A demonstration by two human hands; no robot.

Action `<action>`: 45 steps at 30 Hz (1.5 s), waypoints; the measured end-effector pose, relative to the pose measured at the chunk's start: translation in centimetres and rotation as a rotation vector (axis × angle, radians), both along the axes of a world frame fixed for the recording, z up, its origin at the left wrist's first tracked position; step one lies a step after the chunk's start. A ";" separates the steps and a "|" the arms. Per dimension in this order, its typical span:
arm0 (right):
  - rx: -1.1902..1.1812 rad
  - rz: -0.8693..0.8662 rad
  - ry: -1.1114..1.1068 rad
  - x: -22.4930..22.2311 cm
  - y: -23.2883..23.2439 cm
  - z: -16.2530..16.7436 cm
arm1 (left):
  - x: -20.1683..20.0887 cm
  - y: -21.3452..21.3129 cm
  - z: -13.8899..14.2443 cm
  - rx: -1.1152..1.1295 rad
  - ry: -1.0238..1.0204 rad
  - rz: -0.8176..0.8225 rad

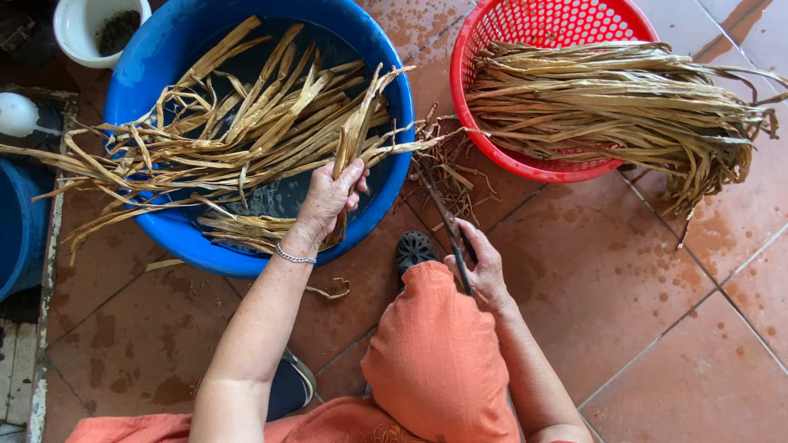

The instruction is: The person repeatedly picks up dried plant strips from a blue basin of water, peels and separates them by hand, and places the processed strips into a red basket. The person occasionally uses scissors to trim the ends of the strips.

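Observation:
My left hand (328, 199) grips a bunch of dried tan leaf strips (355, 135) over the near rim of a blue tub (164, 49). The tub holds dark water and many more wet strips (238, 123) that hang over its left edge. My right hand (480, 267) rests on my orange-clad knee (435, 344) and holds a long dark knife (439, 209) whose blade points up toward the gap between the two containers.
A red perforated basket (492, 33) at the upper right holds a thick bundle of dried strips (624, 102) spilling over its right side. Scraps (447, 164) lie on the wet terracotta tile floor (657, 312). A white bucket (78, 33) and another blue container (16, 221) stand at the left.

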State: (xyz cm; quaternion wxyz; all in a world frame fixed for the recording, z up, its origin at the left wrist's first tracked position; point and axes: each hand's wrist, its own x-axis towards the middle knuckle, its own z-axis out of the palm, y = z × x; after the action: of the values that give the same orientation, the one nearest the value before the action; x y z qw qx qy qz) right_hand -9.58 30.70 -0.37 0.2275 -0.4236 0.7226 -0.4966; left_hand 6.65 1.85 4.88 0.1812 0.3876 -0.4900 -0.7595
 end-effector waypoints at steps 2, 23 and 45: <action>-0.050 0.031 0.116 0.3 -1.1 0.9 | -0.1 0.2 -0.2 0.020 -0.020 -0.001; -0.234 0.129 0.332 2.4 0.1 -2.5 | -0.9 2.8 -0.7 -0.035 -0.006 -0.163; -0.057 -0.037 -0.480 3.2 -0.9 -1.9 | 1.0 2.4 0.2 0.092 -0.037 -0.260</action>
State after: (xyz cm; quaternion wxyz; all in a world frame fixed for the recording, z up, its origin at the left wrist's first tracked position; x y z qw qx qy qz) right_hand -6.41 29.77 -2.29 0.3714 -0.2864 0.6412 -0.6074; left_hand 7.69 4.27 5.07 0.0544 0.3426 -0.5039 -0.7911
